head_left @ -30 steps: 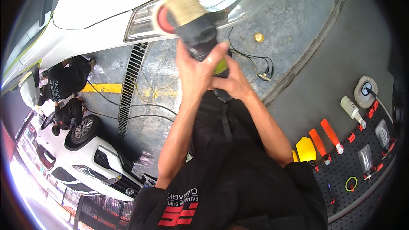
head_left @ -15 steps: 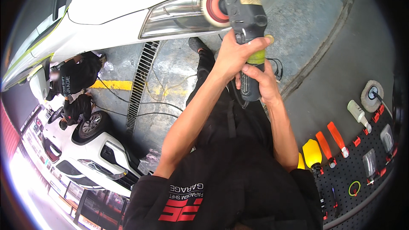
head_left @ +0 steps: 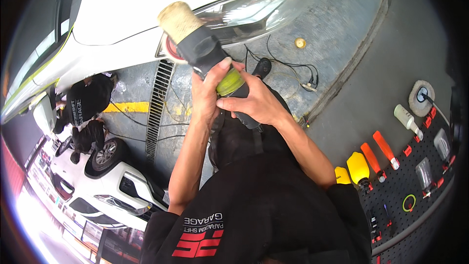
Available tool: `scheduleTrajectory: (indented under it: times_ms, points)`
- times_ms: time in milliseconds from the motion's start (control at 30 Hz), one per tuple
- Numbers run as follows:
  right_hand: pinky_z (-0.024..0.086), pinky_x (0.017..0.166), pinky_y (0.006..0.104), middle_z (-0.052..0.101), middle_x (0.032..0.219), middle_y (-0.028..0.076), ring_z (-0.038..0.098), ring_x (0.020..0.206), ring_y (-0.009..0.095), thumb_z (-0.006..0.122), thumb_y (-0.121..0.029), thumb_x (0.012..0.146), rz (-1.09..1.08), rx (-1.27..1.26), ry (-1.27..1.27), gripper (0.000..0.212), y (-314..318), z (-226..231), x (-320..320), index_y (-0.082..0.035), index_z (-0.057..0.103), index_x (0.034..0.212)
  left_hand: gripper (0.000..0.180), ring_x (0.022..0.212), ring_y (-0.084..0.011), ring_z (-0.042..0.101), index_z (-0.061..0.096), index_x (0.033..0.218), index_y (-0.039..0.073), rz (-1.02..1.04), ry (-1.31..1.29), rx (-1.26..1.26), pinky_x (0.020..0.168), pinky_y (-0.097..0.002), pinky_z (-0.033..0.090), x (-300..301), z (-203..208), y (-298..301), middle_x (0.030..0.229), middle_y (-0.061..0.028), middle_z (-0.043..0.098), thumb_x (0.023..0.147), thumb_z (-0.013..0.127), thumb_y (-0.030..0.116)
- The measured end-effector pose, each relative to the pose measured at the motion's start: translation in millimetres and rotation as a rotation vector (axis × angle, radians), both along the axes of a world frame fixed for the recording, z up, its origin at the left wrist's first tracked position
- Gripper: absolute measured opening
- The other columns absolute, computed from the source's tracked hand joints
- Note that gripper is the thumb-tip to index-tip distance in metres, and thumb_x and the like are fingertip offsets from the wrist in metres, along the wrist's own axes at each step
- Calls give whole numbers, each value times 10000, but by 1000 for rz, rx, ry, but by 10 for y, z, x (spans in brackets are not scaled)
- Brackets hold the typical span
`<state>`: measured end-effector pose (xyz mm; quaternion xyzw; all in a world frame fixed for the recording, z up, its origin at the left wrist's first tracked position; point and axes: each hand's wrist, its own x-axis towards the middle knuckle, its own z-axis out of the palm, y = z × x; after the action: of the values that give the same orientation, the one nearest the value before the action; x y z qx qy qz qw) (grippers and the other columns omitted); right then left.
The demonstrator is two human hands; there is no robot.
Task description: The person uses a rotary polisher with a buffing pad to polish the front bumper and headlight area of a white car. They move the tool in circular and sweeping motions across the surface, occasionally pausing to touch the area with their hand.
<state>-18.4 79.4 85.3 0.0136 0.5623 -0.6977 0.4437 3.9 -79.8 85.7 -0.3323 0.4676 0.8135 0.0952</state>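
Note:
Both my hands are wrapped round a black and yellow-green polisher (head_left: 201, 46) with a tan fuzzy cover on its head. My left hand (head_left: 206, 88) grips it around the middle, just below the head. Around the rear of the handle closes my right hand (head_left: 256, 99), its thumb lying across the body. The polisher's red-backed pad (head_left: 172, 49) is partly hidden behind the head, at the inner corner of the car's clear headlight (head_left: 259, 12). Whether the pad touches the lens there, I cannot tell. White bodywork (head_left: 127, 0) surrounds the headlight.
Cables (head_left: 293, 66) and a small round yellowish item (head_left: 300, 43) lie on the floor. A drain grate (head_left: 159, 102) runs at left. Two people (head_left: 88, 100) crouch near another white car (head_left: 105, 181). A pegboard (head_left: 405, 190) with bottles and brushes stands at right.
The polisher and both hands have moved left along the headlight, from its middle to its inner corner. The tool now tilts to the left. The outer lens has come into view.

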Motion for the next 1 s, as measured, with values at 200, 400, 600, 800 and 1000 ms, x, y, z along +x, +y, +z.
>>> scheduleTrajectory:
  times_ms: [200,400,600,800,1000]
  points:
    - [573,674,319,718,941,58,703,735,156,876,-214,872,-42,11,-12,509,319,-119,-11,20,656,1267,360,835,-214,760,720,1123,-26,-37,7,-12,718,-356,637,-70,-123,334,999,-154,791,950,836,268]
    - [568,667,343,702,859,103,708,708,201,768,-240,926,-239,-35,-97,333,834,-384,46,6,656,1121,498,730,-189,733,660,1188,-1,-307,87,-133,482,-319,591,-498,-238,866,973,-112,741,892,888,328]
    - [569,659,344,701,846,115,715,711,213,764,-233,928,-278,-110,-110,360,868,-563,133,17,647,1158,682,663,-183,712,620,1237,-22,-397,34,-132,385,-326,550,-487,-291,909,991,-119,723,805,925,409]
    - [570,674,333,724,896,76,717,735,184,847,-267,882,-174,-57,39,403,319,-683,357,0,677,1130,553,814,-173,728,688,1183,18,-227,128,-220,690,-347,605,-24,-462,377,990,-86,748,826,937,358]
    - [573,987,401,785,1128,179,771,1077,282,932,-322,761,-127,36,278,745,-370,-894,591,45,640,1339,397,1018,-254,766,730,1110,-22,-155,275,-160,928,-413,603,429,-691,-370,997,-129,769,872,842,275]
